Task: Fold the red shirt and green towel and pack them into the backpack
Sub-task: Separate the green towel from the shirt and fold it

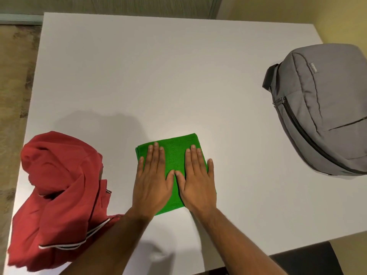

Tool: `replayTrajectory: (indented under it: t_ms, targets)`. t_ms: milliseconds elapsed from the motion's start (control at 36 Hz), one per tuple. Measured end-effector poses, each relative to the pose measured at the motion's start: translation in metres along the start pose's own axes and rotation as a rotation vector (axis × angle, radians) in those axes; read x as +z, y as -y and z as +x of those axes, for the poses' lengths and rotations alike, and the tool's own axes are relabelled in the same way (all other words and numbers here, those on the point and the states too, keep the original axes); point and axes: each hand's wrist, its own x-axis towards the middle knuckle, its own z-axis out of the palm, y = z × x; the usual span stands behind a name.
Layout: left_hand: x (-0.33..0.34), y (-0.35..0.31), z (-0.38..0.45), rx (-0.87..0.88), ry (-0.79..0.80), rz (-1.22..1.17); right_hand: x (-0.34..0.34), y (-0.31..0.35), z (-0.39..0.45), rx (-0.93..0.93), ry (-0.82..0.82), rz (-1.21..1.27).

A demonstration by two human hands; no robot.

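The green towel point(175, 153) lies folded into a small square near the front middle of the white table point(158, 76). My left hand point(152, 181) presses flat on its left half, fingers straight. My right hand point(197, 181) presses flat on its right half, thumbs almost touching. The red shirt point(59, 191) lies crumpled in a heap at the front left, beside my left forearm. The grey backpack point(325, 110) lies on its side at the right edge of the table, its zip shut as far as I can see.
A dark chair point(305, 259) shows at the bottom right under the table's front edge. Carpet floor point(14, 76) runs along the left side. Bare tabletop stretches behind the towel.
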Motion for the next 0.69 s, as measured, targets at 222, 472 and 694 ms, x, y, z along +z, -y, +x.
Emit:
replayTrajectory:
  t_ms: [222, 472, 694]
  targets:
    - [-0.003, 0.011, 0.022, 0.013, -0.023, -0.012, -0.002, -0.002, 0.015, 0.100, -0.013, -0.025]
    - [-0.019, 0.000, 0.022, 0.189, -0.011, -0.098, -0.012, -0.016, 0.035, 0.064, 0.053, 0.089]
    - [0.001, 0.006, -0.027, 0.503, 0.094, -0.148, -0.018, -0.051, 0.007, -0.354, -0.094, 0.043]
